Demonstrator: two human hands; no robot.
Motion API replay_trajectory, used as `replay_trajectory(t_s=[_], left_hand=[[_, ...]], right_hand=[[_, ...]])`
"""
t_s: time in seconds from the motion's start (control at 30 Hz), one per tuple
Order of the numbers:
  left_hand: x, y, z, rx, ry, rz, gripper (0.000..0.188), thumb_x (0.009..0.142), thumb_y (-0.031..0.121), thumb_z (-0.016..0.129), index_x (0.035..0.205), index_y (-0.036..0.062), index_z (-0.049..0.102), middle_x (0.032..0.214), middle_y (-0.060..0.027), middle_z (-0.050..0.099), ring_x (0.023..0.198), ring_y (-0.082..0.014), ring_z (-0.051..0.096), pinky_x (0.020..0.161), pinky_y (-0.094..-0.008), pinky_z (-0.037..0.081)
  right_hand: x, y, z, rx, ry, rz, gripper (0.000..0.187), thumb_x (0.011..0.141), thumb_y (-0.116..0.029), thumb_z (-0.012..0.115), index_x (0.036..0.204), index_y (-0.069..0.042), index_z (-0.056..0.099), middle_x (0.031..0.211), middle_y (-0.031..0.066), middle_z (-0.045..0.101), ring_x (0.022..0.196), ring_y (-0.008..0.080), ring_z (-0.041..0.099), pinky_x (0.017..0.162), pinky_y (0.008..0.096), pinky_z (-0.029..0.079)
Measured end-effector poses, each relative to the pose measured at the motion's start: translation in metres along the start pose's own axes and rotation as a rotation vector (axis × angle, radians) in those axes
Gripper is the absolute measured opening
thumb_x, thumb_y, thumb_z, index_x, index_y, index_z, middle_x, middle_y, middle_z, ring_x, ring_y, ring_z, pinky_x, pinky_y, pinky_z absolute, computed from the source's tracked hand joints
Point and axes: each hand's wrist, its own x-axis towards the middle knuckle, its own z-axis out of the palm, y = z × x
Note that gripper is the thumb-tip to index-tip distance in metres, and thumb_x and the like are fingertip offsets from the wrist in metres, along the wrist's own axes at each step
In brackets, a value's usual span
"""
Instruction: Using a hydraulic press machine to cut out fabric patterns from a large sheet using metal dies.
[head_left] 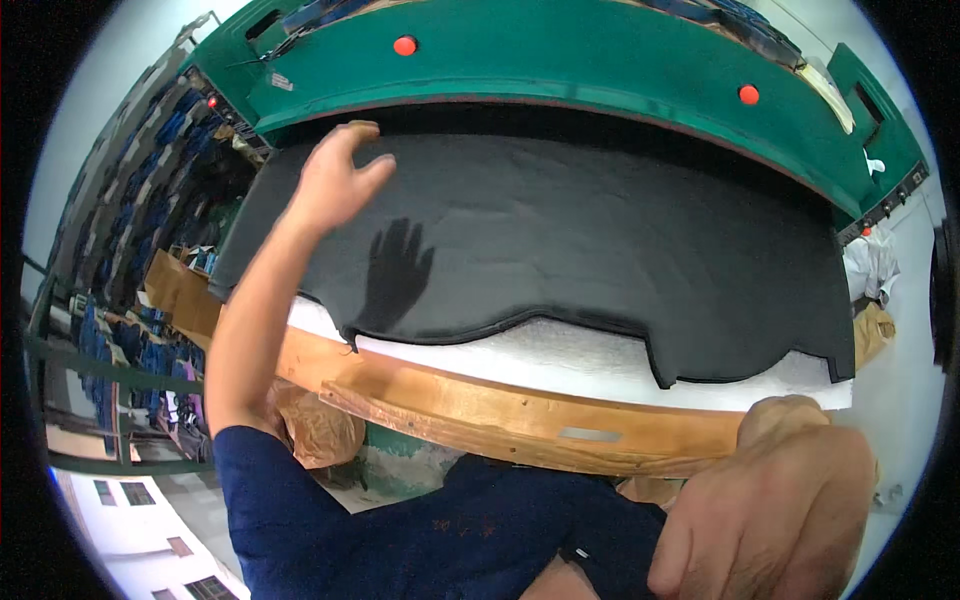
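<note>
At four o'clock the right hand (775,500) has a grip I cannot tell, while at ten the blurred left hand (340,180), thumb spread, hovers above a flat, wavy-edged black sheet (560,240) spanning nine to three.

There are two hands (338,185), one black sheet (540,230) and two large red buttons (405,45).

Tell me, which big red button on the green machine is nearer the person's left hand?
The left button, above the left hand in view; the right button sits far across.
</note>
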Motion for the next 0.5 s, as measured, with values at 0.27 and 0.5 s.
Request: replay_trajectory(t_s=[0.27, 0.5], left_hand=[[0.213, -0.009, -0.016, 0.082, 0.217, 0.335, 0.052, 0.09, 0.031, 0.07, 0.128, -0.0026, 0.059, 0.122, -0.0206, 0.067, 0.114, -0.027, 0.064, 0.1, -0.0366, 0.047], [0.301, 0.029, -0.006, 0.054, 0.194, 0.178, 0.044, 0.087, 0.037, 0.065, 0.107, -0.0016, 0.067, 0.101, -0.0259, 0.069, 0.097, -0.0409, 0.067, 0.086, -0.0454, 0.052]], right_hand=[[0.001, -0.052, -0.063, -0.405, -0.025, 0.073, 0.014, 0.097, -0.011, 0.062, 0.087, -0.001, 0.066, 0.084, 0.0131, 0.071, 0.07, 0.0227, 0.07, 0.06, 0.0357, 0.059], [0.034, -0.175, -0.211, -1.909, 1.03, 0.074, 0.024, 0.089, -0.02, 0.065, 0.106, -0.003, 0.062, 0.082, 0.0055, 0.066, 0.069, 0.0177, 0.064, 0.069, 0.0338, 0.053]])
